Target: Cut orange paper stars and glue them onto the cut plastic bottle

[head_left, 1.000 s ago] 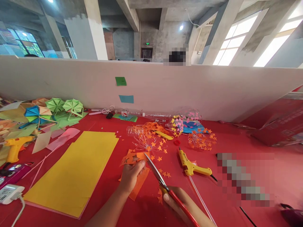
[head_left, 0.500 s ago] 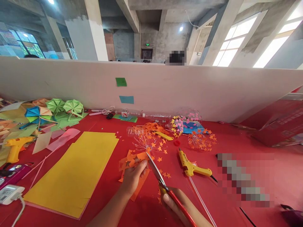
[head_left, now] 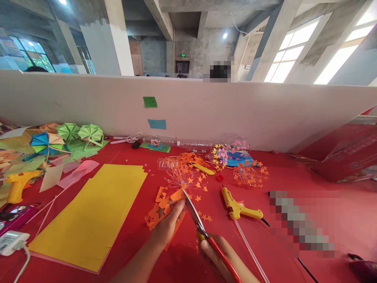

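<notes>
My left hand [head_left: 171,222] pinches a sheet of orange paper [head_left: 161,210] with star-shaped holes cut through it. My right hand [head_left: 216,251] is wrapped round the handles of a pair of scissors [head_left: 198,215], red on one side and yellow on the other. The blade tips meet the upper right edge of the orange paper, just beyond my left fingertips. Small orange paper stars [head_left: 205,217] lie beside the blades. Past them stands a clear cut plastic bottle [head_left: 178,177] spread into strips with orange stars on the ends.
A yellow glue gun [head_left: 240,208] lies to the right, its cord running back. Yellow paper sheets [head_left: 91,212] cover the left. A yellow utility knife [head_left: 204,169] lies among orange scraps. Another glue gun [head_left: 19,182], a white power adapter [head_left: 13,241] and paper umbrellas [head_left: 48,143] sit far left.
The orange paper in my left hand has turned and shifted slightly left and down, showing more of its star holes. My right hand and the scissors stay almost in place.
</notes>
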`<state>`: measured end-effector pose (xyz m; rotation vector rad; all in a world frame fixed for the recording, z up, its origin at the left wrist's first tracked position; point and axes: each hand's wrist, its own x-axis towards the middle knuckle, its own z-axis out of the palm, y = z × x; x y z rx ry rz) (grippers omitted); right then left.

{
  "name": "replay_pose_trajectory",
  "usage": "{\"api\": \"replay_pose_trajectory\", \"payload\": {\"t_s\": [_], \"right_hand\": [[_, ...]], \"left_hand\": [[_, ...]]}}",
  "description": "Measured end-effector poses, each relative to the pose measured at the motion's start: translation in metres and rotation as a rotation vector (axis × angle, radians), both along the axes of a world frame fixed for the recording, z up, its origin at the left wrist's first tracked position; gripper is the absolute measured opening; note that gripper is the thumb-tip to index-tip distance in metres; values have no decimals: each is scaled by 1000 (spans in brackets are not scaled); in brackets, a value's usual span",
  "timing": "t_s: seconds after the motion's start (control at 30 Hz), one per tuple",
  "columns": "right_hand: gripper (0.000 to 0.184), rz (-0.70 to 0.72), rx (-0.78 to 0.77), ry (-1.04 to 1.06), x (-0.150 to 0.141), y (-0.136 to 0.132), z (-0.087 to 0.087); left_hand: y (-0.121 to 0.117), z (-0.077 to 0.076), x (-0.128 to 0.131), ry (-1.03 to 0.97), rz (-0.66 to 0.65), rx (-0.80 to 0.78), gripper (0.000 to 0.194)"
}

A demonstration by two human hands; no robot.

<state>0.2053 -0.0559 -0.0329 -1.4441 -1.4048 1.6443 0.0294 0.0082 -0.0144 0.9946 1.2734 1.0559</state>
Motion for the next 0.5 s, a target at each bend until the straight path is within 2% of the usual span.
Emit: {"api": "replay_pose_trajectory", "payload": {"t_s": [0.17,0.37,0.5], "right_hand": [[59,-5,3,-14,-2,2,3],[61,84,42,-35,-4,7,13],[62,62,25,-51,-7,9,22]], "left_hand": [[0,3,3,4,12,74,49],[3,-7,0,48,25,195,44],[4,-8,-1,45,25,235,42]]}}
